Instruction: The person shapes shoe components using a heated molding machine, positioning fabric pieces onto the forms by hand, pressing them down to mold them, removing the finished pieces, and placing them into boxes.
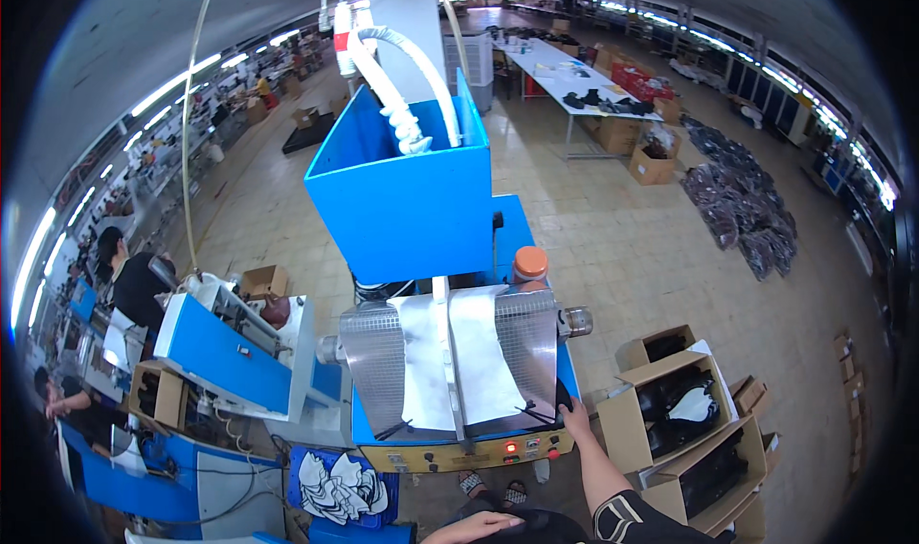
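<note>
My right hand [574,418] is at the right front corner of a blue machine [402,209], closed around the edge of a small black piece [564,397] beside the metal plate. Most of that piece is hidden. My left hand [476,528] is low in front of my body, its fingers stretched out against dark material [546,527] that I cannot identify. Two white sheet pieces [426,372] are draped over the machine's gridded metal plate [375,362], either side of an upright pale bar [446,353]. A control panel [407,458] with a lit red light runs along the front.
Open cartons [627,429] with black pieces stand at the right. A blue crate [297,482] holds white cut pieces [340,487] at lower left. An orange-lidded jar [530,264] sits behind the plate. Another blue machine [225,353] and co-workers [139,281] are at left.
</note>
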`<action>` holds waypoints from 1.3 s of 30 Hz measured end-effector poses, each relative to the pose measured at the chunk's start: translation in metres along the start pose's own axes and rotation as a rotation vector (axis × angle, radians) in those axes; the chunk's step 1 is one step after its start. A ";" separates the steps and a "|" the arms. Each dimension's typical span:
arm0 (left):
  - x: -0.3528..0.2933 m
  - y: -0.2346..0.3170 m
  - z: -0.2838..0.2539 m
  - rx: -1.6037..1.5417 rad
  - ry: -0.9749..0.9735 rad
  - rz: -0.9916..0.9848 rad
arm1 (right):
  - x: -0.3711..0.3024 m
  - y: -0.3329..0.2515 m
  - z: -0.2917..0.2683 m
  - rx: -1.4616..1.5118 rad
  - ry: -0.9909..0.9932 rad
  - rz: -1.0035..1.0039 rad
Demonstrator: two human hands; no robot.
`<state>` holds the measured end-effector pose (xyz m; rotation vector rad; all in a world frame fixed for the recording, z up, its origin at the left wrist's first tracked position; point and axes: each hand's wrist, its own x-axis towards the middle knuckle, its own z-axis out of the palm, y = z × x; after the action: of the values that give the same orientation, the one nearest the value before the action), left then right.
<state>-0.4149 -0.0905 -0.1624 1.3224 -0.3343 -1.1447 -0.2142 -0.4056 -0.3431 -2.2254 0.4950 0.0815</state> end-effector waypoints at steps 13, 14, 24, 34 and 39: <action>-0.018 0.035 0.045 -0.116 0.378 -0.079 | 0.002 -0.031 -0.009 -0.430 -0.044 0.060; -0.013 0.033 0.043 -0.003 0.425 -0.155 | 0.006 -0.028 -0.010 -0.428 -0.058 0.062; 0.002 0.012 0.033 -0.282 0.648 0.154 | 0.018 -0.004 -0.009 -0.412 -0.049 0.164; 0.012 0.018 0.001 -0.971 0.811 0.298 | 0.028 0.039 -0.005 0.390 -0.022 0.107; 0.002 0.009 -0.019 -1.148 0.865 0.267 | -0.021 0.018 -0.027 0.633 -0.018 0.020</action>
<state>-0.3953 -0.0828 -0.1612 0.5800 0.6882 -0.2987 -0.2430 -0.4293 -0.3339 -1.5990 0.4554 -0.0417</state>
